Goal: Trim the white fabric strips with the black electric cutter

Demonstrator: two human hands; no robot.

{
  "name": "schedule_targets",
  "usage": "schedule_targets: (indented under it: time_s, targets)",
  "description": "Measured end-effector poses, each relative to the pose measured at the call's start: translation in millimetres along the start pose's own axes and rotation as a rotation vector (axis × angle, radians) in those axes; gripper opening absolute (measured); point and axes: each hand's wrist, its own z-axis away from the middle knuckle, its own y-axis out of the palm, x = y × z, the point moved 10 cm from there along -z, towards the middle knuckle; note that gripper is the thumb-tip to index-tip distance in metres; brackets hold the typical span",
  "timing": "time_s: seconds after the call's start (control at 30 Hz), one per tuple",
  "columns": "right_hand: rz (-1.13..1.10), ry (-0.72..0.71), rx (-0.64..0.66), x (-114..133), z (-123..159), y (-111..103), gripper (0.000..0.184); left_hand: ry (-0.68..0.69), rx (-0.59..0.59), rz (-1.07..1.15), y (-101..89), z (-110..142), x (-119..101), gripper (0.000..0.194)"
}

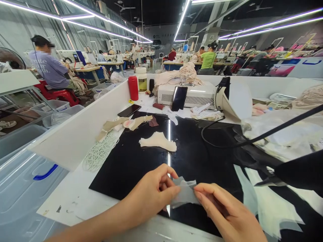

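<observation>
My left hand (153,190) comes in from the lower left, back of the hand up, fingers curled, pinching the left edge of a sheer pale grey fabric piece (186,192) between thumb and forefinger. My right hand (227,210) angles in from the lower right, its fingers closed on the right edge, above the glossy black worktop (136,168).

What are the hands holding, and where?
Both hands hold a thin see-through cloth: the left hand by its left edge, the right hand by its right edge.
</observation>
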Motion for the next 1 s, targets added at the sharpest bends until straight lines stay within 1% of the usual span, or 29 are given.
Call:
schedule_targets:
  time_s: [0.1, 0.17, 0.27, 0.37, 0.43, 0.5, 0.57, 0.63, 0.73, 1.0]
  targets:
    - [0.062, -0.127, 0.065, 3, -6, 3, 0.034, 0.067, -0.081, -0.219, -6.0, 3, -9, 0.013]
    - [0.117, -0.227, 0.09, 8, -6, 6, 0.026, 0.174, -0.122, -0.424, -6.0, 6, -18, 0.009]
    - [0.228, -0.327, 0.083, 11, -3, 8, 0.026, 0.396, -0.203, -0.728, -0.9, 13, -29, 0.015]
    - [0.342, -0.414, 0.101, 13, 2, 12, 0.031, 0.609, -0.284, -0.941, 8.5, 23, -33, 0.02]
    - [0.401, -0.468, 0.126, 14, 5, 17, 0.034, 0.71, -0.33, -1.036, 14.1, 28, -35, 0.029]
    - [0.443, -0.499, 0.144, 14, 7, 20, 0.036, 0.777, -0.366, -1.101, 18.3, 33, -38, 0.036]
    - [0.464, -0.518, 0.143, 14, 7, 21, 0.037, 0.808, -0.379, -1.138, 20.9, 35, -39, 0.041]
    - [0.478, -0.547, 0.144, 15, 8, 23, 0.038, 0.808, -0.378, -1.155, 21.5, 35, -39, 0.042]
    - [0.509, -0.598, 0.151, 19, 10, 27, 0.038, 0.807, -0.37, -1.161, 21.4, 35, -38, 0.039]
    - [0.535, -0.642, 0.146, 25, 13, 28, 0.037, 0.828, -0.364, -1.17, 24.1, 38, -37, 0.033]
